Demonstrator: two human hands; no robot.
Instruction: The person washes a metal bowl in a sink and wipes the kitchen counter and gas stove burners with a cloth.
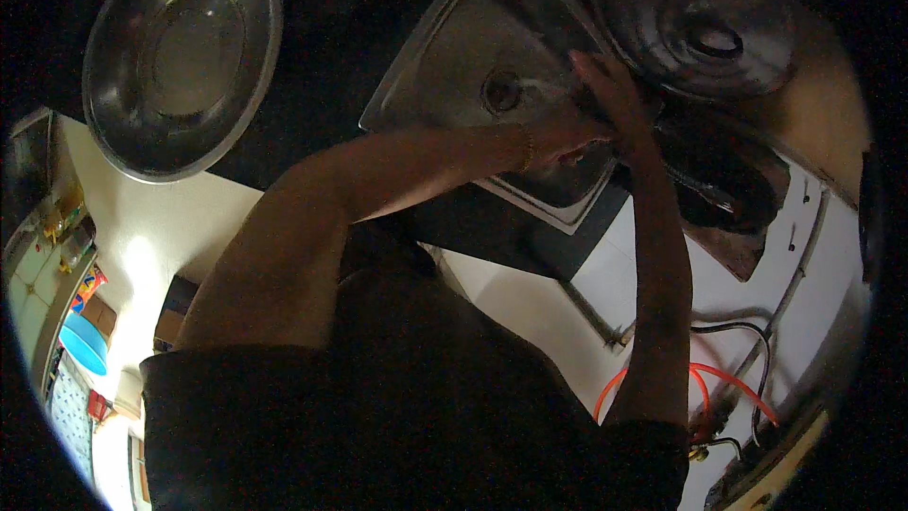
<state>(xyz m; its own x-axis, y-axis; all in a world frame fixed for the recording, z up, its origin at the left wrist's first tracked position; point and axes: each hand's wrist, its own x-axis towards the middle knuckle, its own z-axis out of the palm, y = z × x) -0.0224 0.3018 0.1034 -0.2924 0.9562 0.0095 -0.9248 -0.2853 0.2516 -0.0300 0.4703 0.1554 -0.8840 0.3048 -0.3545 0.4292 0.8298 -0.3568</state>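
Both hands are over the stainless steel sink (454,50), at its right side, in dim light. My left hand (567,140) reaches in from the left, a thin band at its wrist, its fingertips close to the right wrist. My right hand (603,78) comes up from below and bends over the basin beyond the left one. Shadow and overlap hide the fingers, so whether either hand holds something cannot be told. The round drain (501,92) shows in the sink floor, left of the hands.
A wide metal basin (198,60) rests on the dark countertop (326,35) at the left. A large round metal lid or pan (699,21) is at the upper right. Beside my right forearm sits a dark, shiny object (745,181). Orange hose (734,383) and dark cables lie lower right.
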